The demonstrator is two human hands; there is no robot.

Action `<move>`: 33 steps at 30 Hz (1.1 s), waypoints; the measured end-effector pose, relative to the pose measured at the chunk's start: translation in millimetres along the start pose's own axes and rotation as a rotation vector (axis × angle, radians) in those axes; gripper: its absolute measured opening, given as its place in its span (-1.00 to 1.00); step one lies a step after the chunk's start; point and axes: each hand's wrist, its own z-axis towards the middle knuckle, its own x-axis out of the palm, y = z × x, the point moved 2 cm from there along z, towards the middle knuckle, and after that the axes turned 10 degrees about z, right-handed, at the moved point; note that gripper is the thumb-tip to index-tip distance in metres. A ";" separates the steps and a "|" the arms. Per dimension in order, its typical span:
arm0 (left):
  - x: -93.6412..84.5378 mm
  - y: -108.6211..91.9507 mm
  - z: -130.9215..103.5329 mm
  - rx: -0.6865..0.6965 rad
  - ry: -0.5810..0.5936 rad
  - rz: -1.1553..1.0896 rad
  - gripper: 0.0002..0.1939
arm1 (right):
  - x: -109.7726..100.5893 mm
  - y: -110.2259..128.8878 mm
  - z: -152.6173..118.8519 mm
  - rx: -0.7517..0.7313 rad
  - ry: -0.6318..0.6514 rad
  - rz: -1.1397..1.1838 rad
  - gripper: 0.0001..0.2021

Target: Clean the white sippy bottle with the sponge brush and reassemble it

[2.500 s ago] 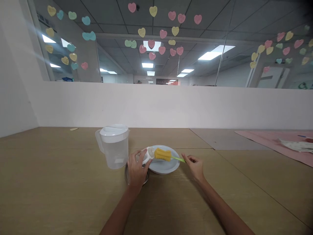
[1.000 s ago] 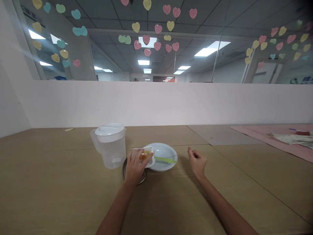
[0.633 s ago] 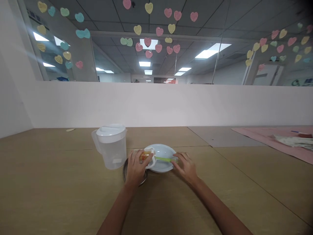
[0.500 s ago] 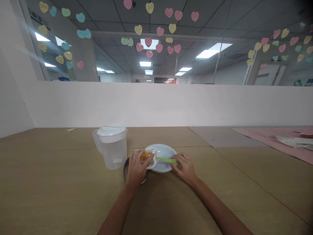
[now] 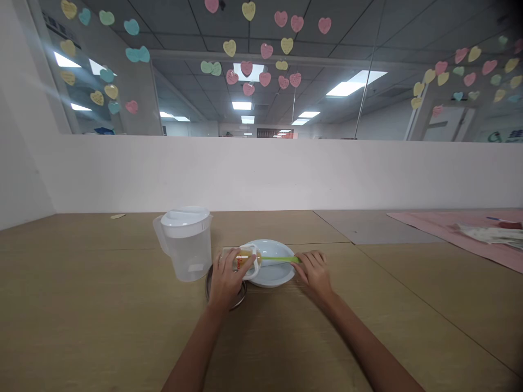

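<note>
My left hand is wrapped round a clear jar with yellowish contents, red lettering and a white rim, tipped on its side with its mouth to the right. My right hand grips the right end of a thin green stick-like tool, whose left end reaches the jar's mouth. Both are held over a white bowl. Under my left hand lies a round dark dish with a metallic rim, largely hidden by the hand.
A lidded clear pitcher stands left of my left hand. On the right, a pink sheet holds a plastic-wrapped item and a pen, beside a grey sheet. A white wall with a window is behind the table.
My right hand has moved slightly right with the green tool, and more of the tool shows between the jar and my fingers. The tool looks more level.
</note>
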 end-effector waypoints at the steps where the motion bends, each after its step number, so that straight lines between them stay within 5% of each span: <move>1: 1.0 1.3 -0.7 -0.011 -0.006 -0.002 -0.55 | -0.2 -1.9 -0.4 0.010 -0.003 -0.017 -0.74; 33: 4.8 5.0 -2.8 -0.025 -0.004 0.082 -0.56 | -0.4 -19.5 -4.0 0.060 -0.083 -0.147 -0.76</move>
